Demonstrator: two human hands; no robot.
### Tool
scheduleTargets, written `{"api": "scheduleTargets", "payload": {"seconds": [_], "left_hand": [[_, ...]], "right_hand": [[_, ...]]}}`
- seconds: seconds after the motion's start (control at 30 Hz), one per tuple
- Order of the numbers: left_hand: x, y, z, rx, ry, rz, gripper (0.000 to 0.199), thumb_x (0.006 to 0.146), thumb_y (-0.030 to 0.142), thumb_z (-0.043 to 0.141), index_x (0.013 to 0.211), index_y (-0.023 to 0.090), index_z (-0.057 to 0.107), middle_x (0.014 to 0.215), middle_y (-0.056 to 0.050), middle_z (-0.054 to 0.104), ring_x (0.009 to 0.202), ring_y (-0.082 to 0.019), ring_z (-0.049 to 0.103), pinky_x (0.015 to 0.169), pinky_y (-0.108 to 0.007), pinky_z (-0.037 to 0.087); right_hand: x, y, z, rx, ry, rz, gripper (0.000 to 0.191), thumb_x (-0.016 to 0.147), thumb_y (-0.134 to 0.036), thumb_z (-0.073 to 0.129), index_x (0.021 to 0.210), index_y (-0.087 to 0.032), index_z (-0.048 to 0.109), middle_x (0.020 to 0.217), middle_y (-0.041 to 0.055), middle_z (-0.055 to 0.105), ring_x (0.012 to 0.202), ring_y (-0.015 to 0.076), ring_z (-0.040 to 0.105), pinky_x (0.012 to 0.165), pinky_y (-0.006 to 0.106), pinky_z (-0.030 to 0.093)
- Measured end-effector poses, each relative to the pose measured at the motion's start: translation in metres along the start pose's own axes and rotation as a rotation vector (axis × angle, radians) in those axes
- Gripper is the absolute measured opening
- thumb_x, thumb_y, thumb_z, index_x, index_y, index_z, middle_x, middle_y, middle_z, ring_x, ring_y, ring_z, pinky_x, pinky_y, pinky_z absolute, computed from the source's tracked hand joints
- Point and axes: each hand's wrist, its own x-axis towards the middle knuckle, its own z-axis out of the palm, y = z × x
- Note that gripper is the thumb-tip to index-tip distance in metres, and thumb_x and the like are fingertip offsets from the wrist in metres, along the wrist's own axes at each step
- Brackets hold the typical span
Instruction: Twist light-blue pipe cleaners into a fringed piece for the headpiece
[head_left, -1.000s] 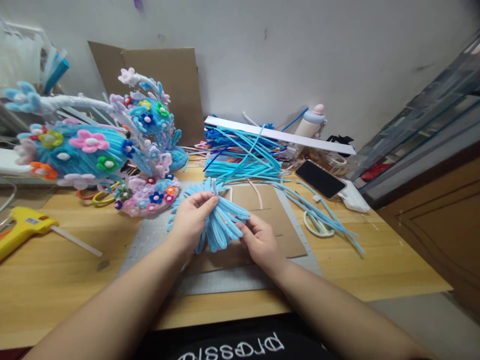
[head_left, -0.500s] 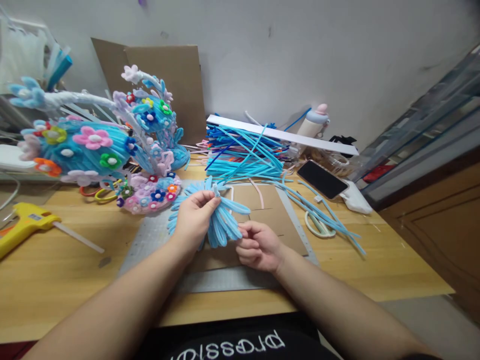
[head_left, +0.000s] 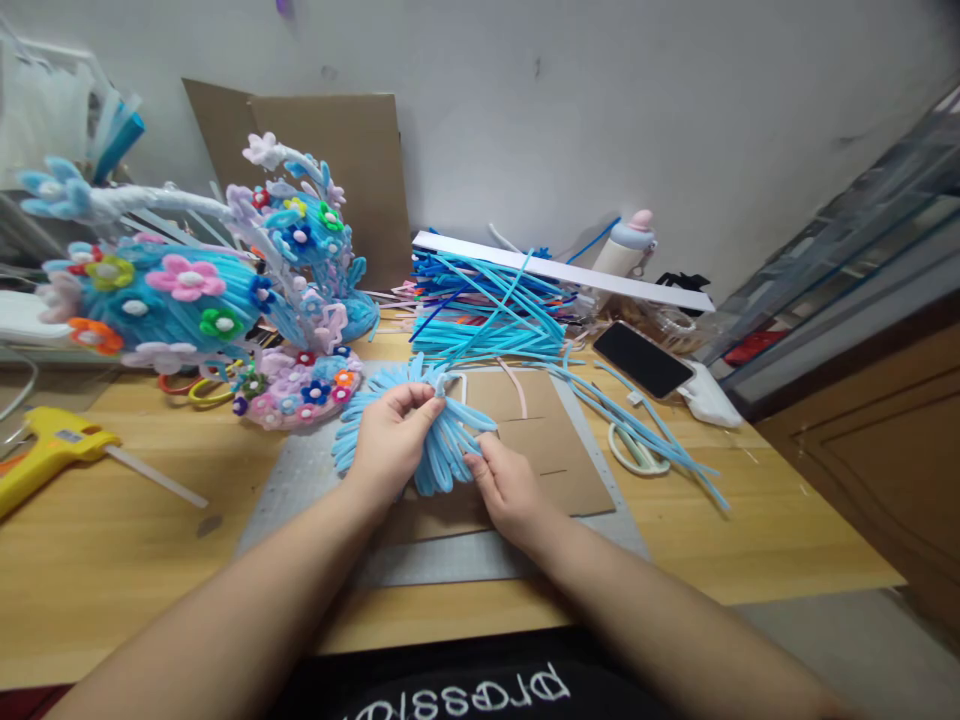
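Note:
A light-blue bundle of looped pipe cleaners [head_left: 442, 455] fans out above a piece of cardboard [head_left: 566, 480]. My left hand [head_left: 394, 430] is closed on its gathered middle, thumb and fingers pinching near a short upright twist. At the bundle's right edge, my right hand [head_left: 506, 480] pinches the outer end of one loop between thumb and fingers. Part of the bundle is hidden behind the left hand. The cardboard rests on a grey cutting mat [head_left: 450, 560].
Two flowered pipe-cleaner lamps [head_left: 169, 290] stand at the left, beside a yellow glue gun [head_left: 64, 450]. Behind the mat lies a pile of blue pipe cleaners [head_left: 487, 300]. A phone [head_left: 643, 358] and a white bottle [head_left: 626, 250] are at the right.
My right hand has shifted slightly up and left along the bundle's edge, and its fingers now pinch a loop from a different angle. My left hand keeps its hold.

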Motion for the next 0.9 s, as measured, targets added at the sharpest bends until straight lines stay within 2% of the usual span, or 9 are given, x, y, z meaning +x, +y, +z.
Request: {"api": "scheduleTargets", "payload": {"seconds": [0.1, 0.37, 0.43, 0.53, 0.6, 0.67, 0.9], "left_hand": [[-0.001, -0.002, 0.001, 0.008, 0.007, -0.005, 0.017, 0.067, 0.028, 0.065, 0.072, 0.013, 0.057, 0.062, 0.003, 0.054, 0.053, -0.007, 0.047, 0.049, -0.016, 0.038], [-0.002, 0.002, 0.0, -0.069, 0.014, -0.041, 0.018, 0.065, 0.027, 0.067, 0.07, 0.013, 0.057, 0.059, 0.004, 0.054, 0.051, -0.006, 0.047, 0.048, -0.016, 0.038], [0.0, 0.004, -0.002, -0.086, -0.02, -0.071, 0.019, 0.064, 0.028, 0.068, 0.069, 0.013, 0.057, 0.059, 0.004, 0.054, 0.051, -0.006, 0.047, 0.048, -0.016, 0.038], [0.002, 0.005, -0.003, -0.116, -0.058, -0.101, 0.02, 0.064, 0.029, 0.068, 0.07, 0.012, 0.058, 0.059, 0.004, 0.055, 0.051, -0.006, 0.048, 0.048, -0.016, 0.038], [0.003, 0.004, -0.004, -0.119, -0.066, -0.113, 0.021, 0.063, 0.029, 0.069, 0.07, 0.012, 0.058, 0.058, 0.003, 0.055, 0.051, -0.006, 0.048, 0.048, -0.016, 0.038], [0.002, 0.002, -0.003, -0.118, -0.06, -0.121, 0.021, 0.062, 0.029, 0.069, 0.07, 0.012, 0.058, 0.058, 0.003, 0.056, 0.051, -0.007, 0.048, 0.049, -0.017, 0.039], [-0.001, -0.001, 0.0, -0.112, 0.02, -0.085, 0.022, 0.061, 0.029, 0.07, 0.07, 0.013, 0.059, 0.06, 0.003, 0.057, 0.052, -0.008, 0.05, 0.05, -0.017, 0.039]], "right_hand": [[0.0, 0.002, 0.0, -0.117, -0.042, 0.016, 0.024, 0.09, -0.032, 0.033, 0.071, -0.02, 0.041, 0.06, -0.0011, 0.046, 0.055, 0.0128, 0.043, 0.053, 0.024, 0.027], [0.0, 0.005, 0.007, 0.091, -0.039, 0.052, 0.03, 0.09, -0.035, 0.032, 0.067, -0.019, 0.04, 0.06, -0.002, 0.046, 0.056, 0.0116, 0.044, 0.053, 0.023, 0.03], [0.0, 0.009, 0.008, 0.168, -0.012, 0.098, 0.03, 0.09, -0.038, 0.031, 0.07, -0.02, 0.042, 0.059, -0.0024, 0.046, 0.055, 0.0116, 0.044, 0.052, 0.023, 0.03], [0.002, 0.012, 0.006, 0.26, 0.103, 0.135, 0.025, 0.09, -0.039, 0.03, 0.082, -0.021, 0.046, 0.06, -0.0032, 0.046, 0.053, 0.0111, 0.044, 0.051, 0.022, 0.031], [0.003, 0.011, 0.003, 0.264, 0.147, 0.118, 0.023, 0.09, -0.038, 0.032, 0.088, -0.021, 0.047, 0.062, -0.0028, 0.047, 0.054, 0.0109, 0.045, 0.052, 0.022, 0.032], [0.005, 0.009, 0.0, 0.248, 0.137, 0.081, 0.022, 0.09, -0.035, 0.033, 0.089, -0.02, 0.049, 0.065, -0.002, 0.048, 0.057, 0.0109, 0.046, 0.054, 0.022, 0.034], [0.001, 0.004, -0.001, 0.158, 0.137, 0.045, 0.027, 0.087, -0.033, 0.041, 0.066, -0.018, 0.047, 0.056, -0.0034, 0.043, 0.053, 0.0098, 0.042, 0.052, 0.022, 0.03]]}}
